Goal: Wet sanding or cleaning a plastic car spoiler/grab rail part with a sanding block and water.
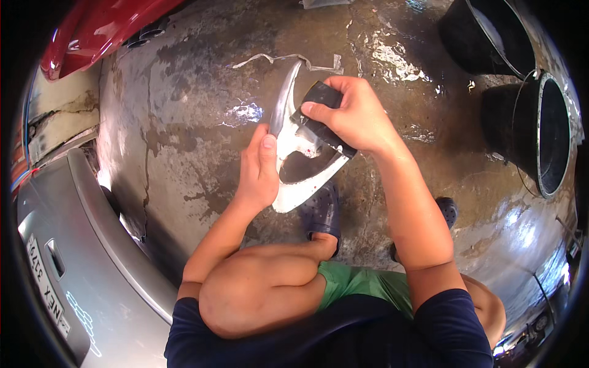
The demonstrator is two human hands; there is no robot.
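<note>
A curved, hooked vehicle body panel (287, 142), white with a silver-grey upper tip, is held up in front of my knees. The fingers and thumb of my left hand (261, 168) are closed around its left edge. In my right hand (359, 113) is a black sheet of sandpaper (322, 94), pinched between thumb and fingers. The sheet lies against the panel's right side, near the middle. Part of the panel is hidden behind the sheet, and my right fingertips are hidden too. An opening in the panel shows the floor behind it.
Two black buckets (514, 116) (451, 37) stand on the wet concrete floor (202, 110) at the right. A silver car (116, 245) is close on my left, with a red vehicle panel (98, 30) at the far left. A crumpled pale strip (319, 66) lies beyond the panel.
</note>
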